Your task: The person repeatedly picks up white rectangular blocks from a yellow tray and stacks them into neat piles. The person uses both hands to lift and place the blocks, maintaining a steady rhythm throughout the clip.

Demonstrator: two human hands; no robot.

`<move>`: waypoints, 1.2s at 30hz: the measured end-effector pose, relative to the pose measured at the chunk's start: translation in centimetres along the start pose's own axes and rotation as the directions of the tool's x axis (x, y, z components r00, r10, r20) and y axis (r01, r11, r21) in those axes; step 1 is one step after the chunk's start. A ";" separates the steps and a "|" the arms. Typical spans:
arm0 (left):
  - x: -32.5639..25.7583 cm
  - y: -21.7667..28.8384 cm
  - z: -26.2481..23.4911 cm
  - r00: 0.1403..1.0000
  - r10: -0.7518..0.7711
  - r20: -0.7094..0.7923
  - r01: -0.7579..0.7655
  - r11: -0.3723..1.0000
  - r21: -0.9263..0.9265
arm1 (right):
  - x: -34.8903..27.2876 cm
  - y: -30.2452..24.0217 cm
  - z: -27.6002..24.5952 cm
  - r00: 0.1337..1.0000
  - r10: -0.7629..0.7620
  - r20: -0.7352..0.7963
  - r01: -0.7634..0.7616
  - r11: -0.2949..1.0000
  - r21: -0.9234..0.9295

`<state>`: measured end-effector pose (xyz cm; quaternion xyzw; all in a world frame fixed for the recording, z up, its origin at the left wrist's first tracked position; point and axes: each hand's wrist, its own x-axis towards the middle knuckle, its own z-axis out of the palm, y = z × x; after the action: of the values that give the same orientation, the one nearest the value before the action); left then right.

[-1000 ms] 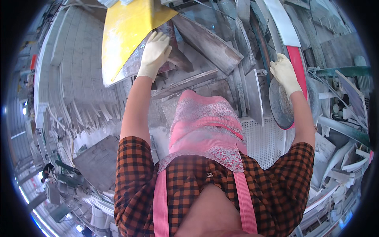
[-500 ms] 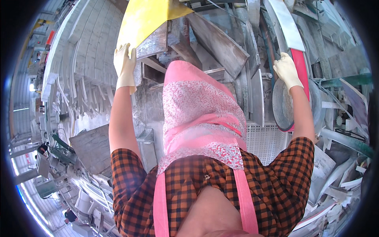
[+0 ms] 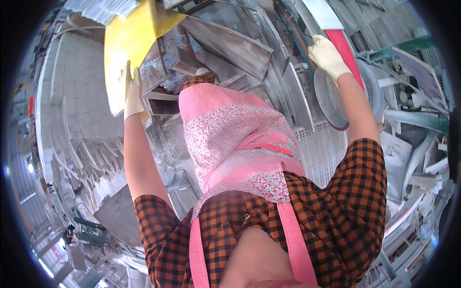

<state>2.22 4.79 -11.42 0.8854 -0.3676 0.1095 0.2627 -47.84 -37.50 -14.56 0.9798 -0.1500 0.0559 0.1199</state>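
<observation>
My left hand (image 3: 131,93), in a cream glove, lies over the right edge of a yellow sheet (image 3: 126,41). Its fingers are stretched out, with the thumb apart; nothing shows in its grasp. Farther right, my right hand (image 3: 329,56) wears a matching glove and has its fingers curled. It is beside a narrow red belt (image 3: 346,55), just below the near end of a flat white strip (image 3: 321,15) lying on that belt. Whatever the curled fingers hold, if anything, is hidden. Below the right hand is a grey round wheel (image 3: 331,103) at the belt's near end.
Worn boards (image 3: 230,43) lean between my hands, beyond my pink apron (image 3: 235,129). A tall stack of long pale pieces (image 3: 79,91) stands at left. At right are a green metal bar (image 3: 408,48) and a white perforated panel (image 3: 321,153) near my right elbow.
The whole view has shifted, with the surroundings moving left and up. My left hand's fingers are straighter and now overlap the yellow sheet's side. My right hand stays near the white strip's end.
</observation>
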 end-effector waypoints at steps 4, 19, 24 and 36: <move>1.4 0.9 2.8 0.999 0.037 0.003 -0.037 0.996 -0.082 | 0.1 0.2 -0.5 0.997 -0.073 0.034 0.073 0.997 -0.005; 1.2 0.4 5.5 0.989 0.106 -0.103 -0.106 0.994 0.009 | 0.1 0.0 -0.4 0.982 -0.024 0.187 0.043 0.995 -0.095; 1.1 0.9 5.2 0.991 0.089 -0.100 -0.094 0.995 -0.046 | 0.2 -0.7 -0.3 0.988 0.027 0.151 -0.010 0.994 -0.110; 1.1 0.8 6.0 0.976 0.072 -0.204 -0.065 0.997 0.038 | 2.7 0.5 -2.0 0.983 -0.118 0.144 0.109 0.992 0.067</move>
<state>2.38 0.40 -15.74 0.8602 -0.3672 0.2147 0.2814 -45.61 -38.23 -12.15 0.9913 -0.1007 -0.0195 0.0824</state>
